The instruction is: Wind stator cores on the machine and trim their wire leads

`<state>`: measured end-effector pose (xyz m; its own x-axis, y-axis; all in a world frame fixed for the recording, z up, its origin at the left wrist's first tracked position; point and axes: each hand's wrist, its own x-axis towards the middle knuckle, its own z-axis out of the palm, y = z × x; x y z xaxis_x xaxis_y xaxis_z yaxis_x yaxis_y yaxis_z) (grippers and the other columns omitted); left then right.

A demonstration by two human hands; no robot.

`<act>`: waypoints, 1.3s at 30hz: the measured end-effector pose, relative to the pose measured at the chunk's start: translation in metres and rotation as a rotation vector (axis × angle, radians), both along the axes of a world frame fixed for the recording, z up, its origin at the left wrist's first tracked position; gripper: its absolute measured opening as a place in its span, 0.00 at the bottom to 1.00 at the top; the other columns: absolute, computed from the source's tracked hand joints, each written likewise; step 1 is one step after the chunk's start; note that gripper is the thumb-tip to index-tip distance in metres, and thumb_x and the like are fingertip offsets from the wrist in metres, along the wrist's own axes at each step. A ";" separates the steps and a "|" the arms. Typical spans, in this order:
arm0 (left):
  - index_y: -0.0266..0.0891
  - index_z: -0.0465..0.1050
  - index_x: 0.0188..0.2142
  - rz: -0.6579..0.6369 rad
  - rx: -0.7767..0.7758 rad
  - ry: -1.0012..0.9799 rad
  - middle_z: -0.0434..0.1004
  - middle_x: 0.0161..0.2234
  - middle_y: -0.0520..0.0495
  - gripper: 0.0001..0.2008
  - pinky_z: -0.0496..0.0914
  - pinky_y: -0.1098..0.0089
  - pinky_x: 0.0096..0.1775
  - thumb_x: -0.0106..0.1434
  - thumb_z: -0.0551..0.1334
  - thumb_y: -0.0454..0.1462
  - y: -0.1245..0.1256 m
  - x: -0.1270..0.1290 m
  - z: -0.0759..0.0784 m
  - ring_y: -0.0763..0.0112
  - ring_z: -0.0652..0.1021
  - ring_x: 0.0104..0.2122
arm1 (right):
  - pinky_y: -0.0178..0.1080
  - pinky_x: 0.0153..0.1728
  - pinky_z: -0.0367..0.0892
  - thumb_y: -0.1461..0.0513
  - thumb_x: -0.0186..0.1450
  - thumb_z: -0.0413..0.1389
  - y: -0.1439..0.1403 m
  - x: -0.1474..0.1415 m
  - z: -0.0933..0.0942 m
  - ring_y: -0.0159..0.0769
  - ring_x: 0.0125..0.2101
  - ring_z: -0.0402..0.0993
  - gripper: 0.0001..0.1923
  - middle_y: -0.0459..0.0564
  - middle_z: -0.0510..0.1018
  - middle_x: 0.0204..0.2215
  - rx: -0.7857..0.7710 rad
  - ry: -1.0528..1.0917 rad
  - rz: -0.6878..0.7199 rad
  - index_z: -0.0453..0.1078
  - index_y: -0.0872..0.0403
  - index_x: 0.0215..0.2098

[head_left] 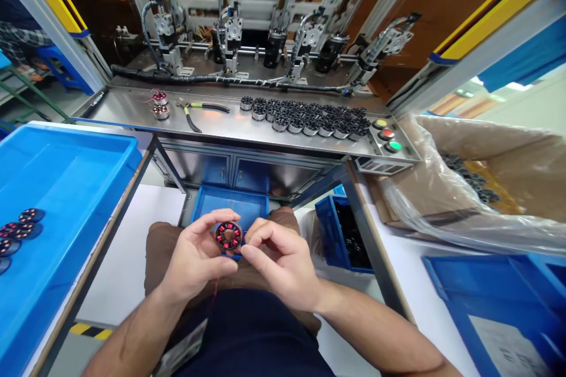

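My left hand [197, 253] is closed around a round motor stator [229, 236] with red windings and a dark rim, holding it above my lap with its face turned up toward me. Close against the stator's right side, my right hand [283, 256] pinches with thumb and forefinger; what lies between those fingertips is too small to make out. A thin red wire [216, 293] hangs below my left hand. On the metal ledge ahead, two more wound stators [161, 111] are stacked at the left, beside green-and-black wire cutters [194, 109].
Several dark ring-shaped parts [309, 118] stand in rows on the ledge, near a button panel [389, 135]. Behind are machine fixtures [233, 29]. A blue tray [88, 147] with stators is left; a plastic-lined carton [522, 159] and blue bins [495, 288] are right.
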<state>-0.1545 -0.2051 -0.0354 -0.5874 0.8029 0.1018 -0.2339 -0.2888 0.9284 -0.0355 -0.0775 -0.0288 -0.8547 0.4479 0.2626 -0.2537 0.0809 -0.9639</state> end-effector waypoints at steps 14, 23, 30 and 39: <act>0.43 0.77 0.49 0.338 -0.034 0.709 0.81 0.44 0.45 0.28 0.78 0.67 0.47 0.50 0.71 0.23 -0.004 0.010 -0.002 0.64 0.81 0.45 | 0.35 0.34 0.63 0.61 0.72 0.52 -0.014 -0.005 -0.009 0.30 0.31 0.64 0.09 0.44 0.68 0.30 -0.253 0.047 -0.012 0.63 0.52 0.33; 0.43 0.77 0.49 0.321 -0.094 0.718 0.81 0.45 0.46 0.27 0.78 0.67 0.47 0.50 0.72 0.24 -0.009 0.008 -0.001 0.64 0.81 0.45 | 0.45 0.48 0.68 0.59 0.65 0.61 -0.011 -0.004 -0.011 0.39 0.46 0.69 0.13 0.53 0.70 0.47 0.031 0.122 -0.110 0.65 0.50 0.46; 0.44 0.76 0.50 0.289 -0.040 0.696 0.81 0.44 0.47 0.29 0.77 0.68 0.48 0.50 0.71 0.23 -0.011 0.010 0.001 0.66 0.80 0.46 | 0.37 0.38 0.67 0.63 0.70 0.55 -0.011 -0.015 -0.002 0.32 0.34 0.68 0.09 0.46 0.70 0.31 -0.107 0.070 -0.228 0.67 0.53 0.30; 0.44 0.78 0.48 0.286 -0.043 0.559 0.82 0.44 0.48 0.24 0.76 0.73 0.49 0.52 0.71 0.25 -0.014 0.005 0.004 0.70 0.81 0.46 | 0.36 0.37 0.68 0.59 0.62 0.66 -0.014 -0.004 -0.011 0.32 0.33 0.70 0.08 0.45 0.73 0.31 -0.233 0.117 -0.027 0.73 0.52 0.37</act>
